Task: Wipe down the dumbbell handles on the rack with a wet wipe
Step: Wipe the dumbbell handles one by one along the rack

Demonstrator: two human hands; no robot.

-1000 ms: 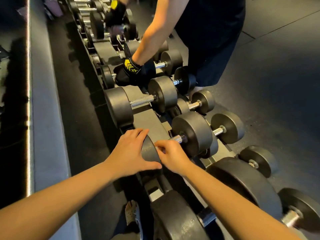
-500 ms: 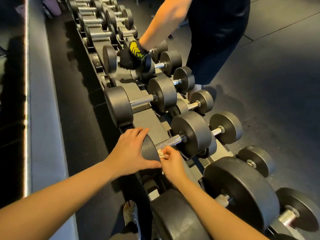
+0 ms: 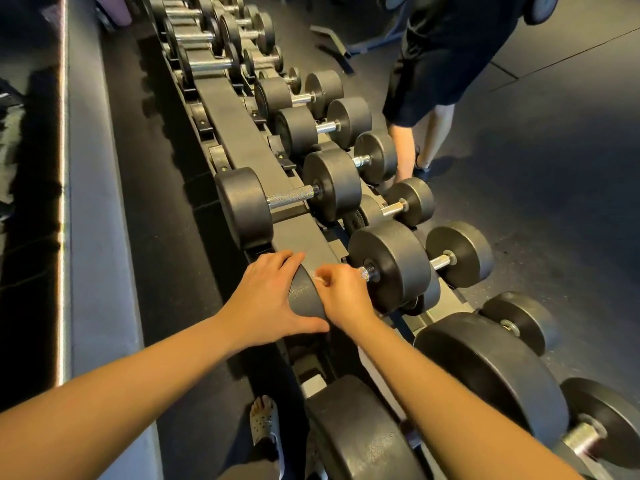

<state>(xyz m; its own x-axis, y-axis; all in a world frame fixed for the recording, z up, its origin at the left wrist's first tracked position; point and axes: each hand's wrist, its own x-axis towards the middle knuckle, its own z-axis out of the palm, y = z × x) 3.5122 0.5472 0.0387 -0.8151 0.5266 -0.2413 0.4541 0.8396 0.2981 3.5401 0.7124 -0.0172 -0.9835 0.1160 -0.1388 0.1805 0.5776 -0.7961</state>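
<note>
- Head view: a long rack runs away from the camera wearer, with rows of black dumbbells lying across it. Two bare forearms reach in from the bottom edge.
- The left hand clasps the near weight head of one dumbbell, fingers over its top edge and thumb beneath, bracing it.
- The right hand is closed round that dumbbell's handle, fingers curled. A small white sliver of wet wipe pokes out by the knuckles, just beside the near weight head. The rest of the wipe is hidden in the fist.
- A short knurled stretch of handle shows bare between the fist and the far weight head.
- To do this step well, I judge the fist should travel the whole run from head to head while twisting. That way the wipe reaches the underside and the knurled grooves, and the bracing hand stops the dumbbell rolling.
- The next dumbbell up the rack, its knurled handle exposed, looks a likely one to wipe afterwards.
- A second person in dark clothes stands further along, well apart from both hands.
</note>
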